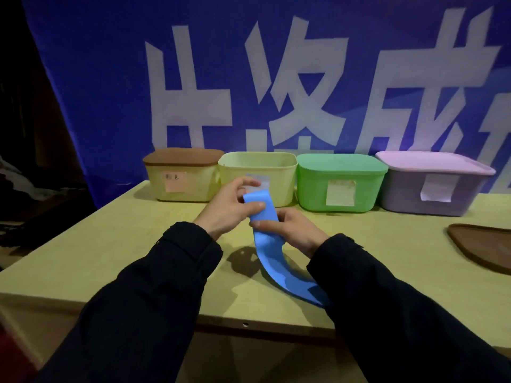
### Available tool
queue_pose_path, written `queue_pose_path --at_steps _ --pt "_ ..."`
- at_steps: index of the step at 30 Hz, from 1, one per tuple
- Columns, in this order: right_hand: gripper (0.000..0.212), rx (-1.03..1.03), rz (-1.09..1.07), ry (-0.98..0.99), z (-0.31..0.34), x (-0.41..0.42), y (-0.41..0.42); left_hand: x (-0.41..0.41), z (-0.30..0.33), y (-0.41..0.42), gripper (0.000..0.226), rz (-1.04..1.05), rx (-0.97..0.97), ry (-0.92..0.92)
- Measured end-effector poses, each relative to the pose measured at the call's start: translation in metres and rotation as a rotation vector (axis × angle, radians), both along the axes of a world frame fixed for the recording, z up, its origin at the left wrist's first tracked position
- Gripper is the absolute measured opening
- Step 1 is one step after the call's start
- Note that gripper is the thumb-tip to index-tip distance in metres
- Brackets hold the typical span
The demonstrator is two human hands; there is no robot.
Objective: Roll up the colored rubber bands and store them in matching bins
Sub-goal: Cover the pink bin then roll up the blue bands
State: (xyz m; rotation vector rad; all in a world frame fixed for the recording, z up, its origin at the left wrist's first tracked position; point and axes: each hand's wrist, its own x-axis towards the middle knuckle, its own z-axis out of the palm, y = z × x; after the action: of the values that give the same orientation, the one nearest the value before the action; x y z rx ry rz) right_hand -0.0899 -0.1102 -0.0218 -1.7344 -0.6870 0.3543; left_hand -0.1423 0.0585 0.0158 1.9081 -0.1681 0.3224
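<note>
A wide blue rubber band (272,258) hangs from both my hands above the table, its lower end trailing on the tabletop toward my right sleeve. My left hand (231,207) pinches the band's top end between thumb and fingers. Just below, my right hand (290,229) grips the band's middle. Four bins stand in a row at the back: a yellow bin with a brown lid (181,175), an open pale yellow bin (257,172), a green lidded bin (341,182) and a purple lidded bin (431,183). Each bin carries a paper label.
A brown lid (482,246) lies on the table (110,244) at the right edge. A blue banner with large white characters (276,78) hangs behind the bins. The table's front edge runs just under my forearms.
</note>
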Motion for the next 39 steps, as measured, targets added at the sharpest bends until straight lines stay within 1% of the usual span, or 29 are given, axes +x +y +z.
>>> queue_pose_path --at_steps 2,3,5,6,8,10,12,15,17,18,20,22,25,27,30,32,34,39 --pt "0.013 0.218 -0.067 0.006 0.005 0.003 -0.015 0.012 0.003 -0.021 0.039 -0.035 -0.321 -0.065" --pt "0.015 0.296 -0.104 -0.006 0.008 0.005 -0.021 0.019 0.001 -0.032 0.034 -0.048 -0.464 -0.065" --pt "0.017 0.382 -0.174 -0.044 0.014 0.013 -0.03 0.031 -0.005 -0.048 0.021 -0.11 -0.674 0.009" --pt "0.016 0.398 -0.201 -0.058 0.015 0.018 -0.034 0.038 -0.01 -0.054 0.023 -0.157 -0.723 0.063" --pt "0.009 0.381 -0.238 -0.076 0.013 0.029 -0.037 0.05 -0.02 -0.064 0.035 -0.217 -0.733 0.124" --pt "0.003 0.341 -0.256 -0.09 0.003 0.04 -0.036 0.063 -0.03 -0.07 0.033 -0.21 -0.766 0.118" --pt "0.003 0.311 -0.276 -0.093 -0.012 0.048 -0.032 0.076 -0.039 -0.074 0.027 -0.165 -0.818 0.109" --pt "0.011 0.228 -0.281 -0.159 -0.019 0.056 -0.031 0.089 -0.049 -0.075 0.025 -0.111 -0.788 0.076" --pt "0.015 0.163 -0.283 -0.271 -0.016 0.058 -0.036 0.089 -0.051 -0.074 0.02 -0.082 -0.741 0.041" --pt "0.019 0.177 -0.305 -0.311 -0.015 0.06 -0.038 0.088 -0.051 -0.073 0.017 -0.063 -0.72 0.02" --pt "0.024 0.284 -0.381 -0.287 -0.013 0.061 -0.04 0.088 -0.052 -0.07 0.013 0.0 -0.638 -0.021" --pt "0.019 0.326 -0.41 -0.251 -0.011 0.064 -0.038 0.089 -0.055 -0.069 0.014 0.032 -0.565 -0.038" --pt "0.017 0.283 -0.391 -0.25 -0.008 0.071 -0.034 0.089 -0.054 -0.069 0.01 0.03 -0.587 -0.02" --pt "0.016 0.308 -0.374 -0.219 -0.009 0.074 -0.033 0.089 -0.054 -0.066 0.007 0.052 -0.59 -0.033" --pt "0.009 0.399 -0.354 -0.141 -0.013 0.067 -0.034 0.089 -0.055 -0.065 0.01 0.08 -0.51 -0.083" --pt "0.003 0.494 -0.375 -0.081 -0.014 0.064 -0.035 0.089 -0.056 -0.068 0.009 0.078 -0.48 -0.108" --pt "0.005 0.559 -0.394 -0.068 -0.012 0.064 -0.038 0.088 -0.057 -0.07 0.008 0.042 -0.479 -0.116" --pt "0.012 0.479 -0.362 -0.128 -0.009 0.061 -0.038 0.084 -0.054 -0.07 0.009 0.029 -0.417 -0.147"
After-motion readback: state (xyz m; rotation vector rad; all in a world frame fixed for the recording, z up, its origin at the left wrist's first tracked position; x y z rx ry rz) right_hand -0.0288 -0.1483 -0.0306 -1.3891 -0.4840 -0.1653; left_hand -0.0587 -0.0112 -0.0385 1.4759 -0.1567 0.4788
